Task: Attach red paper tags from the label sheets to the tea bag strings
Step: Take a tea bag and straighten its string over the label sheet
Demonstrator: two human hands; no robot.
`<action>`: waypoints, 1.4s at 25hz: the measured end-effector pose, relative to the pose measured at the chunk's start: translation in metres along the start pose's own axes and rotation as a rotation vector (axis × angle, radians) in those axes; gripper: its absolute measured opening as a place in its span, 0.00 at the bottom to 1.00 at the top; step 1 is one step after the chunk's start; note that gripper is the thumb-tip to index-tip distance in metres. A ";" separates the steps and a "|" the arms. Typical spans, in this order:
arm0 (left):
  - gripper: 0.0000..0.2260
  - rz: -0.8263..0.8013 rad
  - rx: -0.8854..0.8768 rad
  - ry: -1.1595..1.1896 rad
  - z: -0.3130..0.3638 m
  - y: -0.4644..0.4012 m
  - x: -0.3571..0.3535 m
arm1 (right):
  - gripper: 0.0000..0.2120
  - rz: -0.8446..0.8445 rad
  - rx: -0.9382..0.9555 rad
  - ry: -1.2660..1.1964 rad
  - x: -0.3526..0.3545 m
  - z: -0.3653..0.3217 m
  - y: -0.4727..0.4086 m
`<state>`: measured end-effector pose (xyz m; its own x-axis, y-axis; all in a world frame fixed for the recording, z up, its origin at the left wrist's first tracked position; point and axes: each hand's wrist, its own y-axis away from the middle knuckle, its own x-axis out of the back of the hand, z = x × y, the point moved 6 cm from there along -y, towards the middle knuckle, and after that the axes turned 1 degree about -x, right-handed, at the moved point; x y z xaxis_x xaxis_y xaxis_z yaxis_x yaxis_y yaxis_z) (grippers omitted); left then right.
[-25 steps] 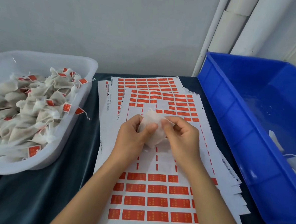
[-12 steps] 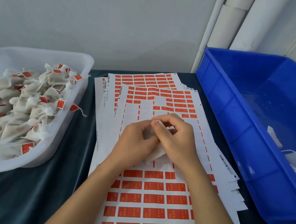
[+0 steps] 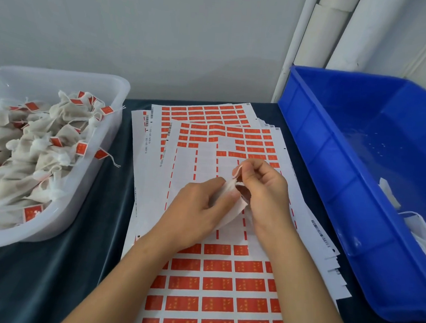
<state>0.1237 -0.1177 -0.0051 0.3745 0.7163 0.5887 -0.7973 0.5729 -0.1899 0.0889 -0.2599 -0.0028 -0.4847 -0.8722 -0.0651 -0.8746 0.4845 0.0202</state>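
Both hands pinch one tea bag (image 3: 230, 207): left hand (image 3: 199, 210), right hand (image 3: 262, 189).

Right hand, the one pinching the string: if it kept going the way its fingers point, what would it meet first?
Probably the left hand holding the tea bag; the right hand points left, though depth is unclear.

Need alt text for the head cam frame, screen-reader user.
Two bare hands work a white tea bag over red label sheets: the left hand holds the bag, the right hand pinches its string. A clear tub of tagged tea bags sits left, a blue bin right.
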 end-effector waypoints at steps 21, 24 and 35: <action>0.20 -0.042 0.075 0.160 -0.009 -0.004 0.001 | 0.15 -0.053 0.289 0.160 0.014 -0.020 -0.002; 0.21 -0.041 0.049 0.191 -0.006 -0.004 0.003 | 0.15 -0.348 0.230 0.221 -0.007 -0.012 0.004; 0.24 -0.090 0.026 0.224 -0.006 -0.003 0.003 | 0.09 -0.085 0.262 0.338 0.006 -0.014 -0.001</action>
<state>0.1300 -0.1144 -0.0076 0.5379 0.7350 0.4128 -0.7669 0.6300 -0.1224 0.0861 -0.2667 0.0103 -0.4266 -0.8615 0.2754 -0.8996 0.3724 -0.2282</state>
